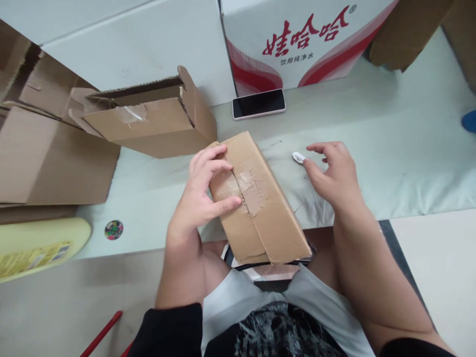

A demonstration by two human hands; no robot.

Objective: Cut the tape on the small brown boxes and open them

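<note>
A closed brown cardboard box [260, 198] lies tilted at the table's front edge, its near end over my lap. Torn clear tape and scuffed paper show along its middle seam. My left hand [208, 186] grips its left side, thumb and fingertips pressing on the top face. To the right of the box, my right hand [330, 171] hovers with thumb and index finger apart. A small white oval object [298, 157] lies on the cloth by the right thumb tip; whether they touch I cannot tell, and its kind is unclear.
An open cardboard box [156, 119] stands behind to the left, beside more brown boxes [55, 153]. At the back are a phone [259, 104] and a white-and-red carton [297, 49]. A yellow bottle [40, 245] and a round sticker [113, 230] lie front left.
</note>
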